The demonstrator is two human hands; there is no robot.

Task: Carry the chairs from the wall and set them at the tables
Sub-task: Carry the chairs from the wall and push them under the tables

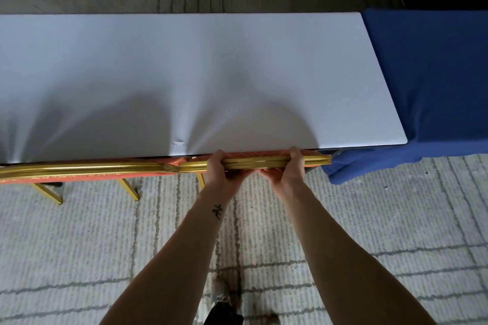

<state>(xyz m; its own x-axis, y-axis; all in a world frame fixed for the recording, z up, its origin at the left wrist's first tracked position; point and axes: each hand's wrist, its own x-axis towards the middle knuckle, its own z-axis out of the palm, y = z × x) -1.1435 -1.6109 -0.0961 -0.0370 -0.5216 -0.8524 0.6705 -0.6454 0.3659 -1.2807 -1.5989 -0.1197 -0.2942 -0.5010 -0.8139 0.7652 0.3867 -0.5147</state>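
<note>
The near edge of the white surface (200, 74) is met by a gold-framed chair (256, 161), set just beside a second chair (79, 169) on its left. Its top rail is clamped by the fingers of the left hand (216, 169) and right hand (290, 166). Placing is judged nearly done, so only squaring and release are called for.
</note>
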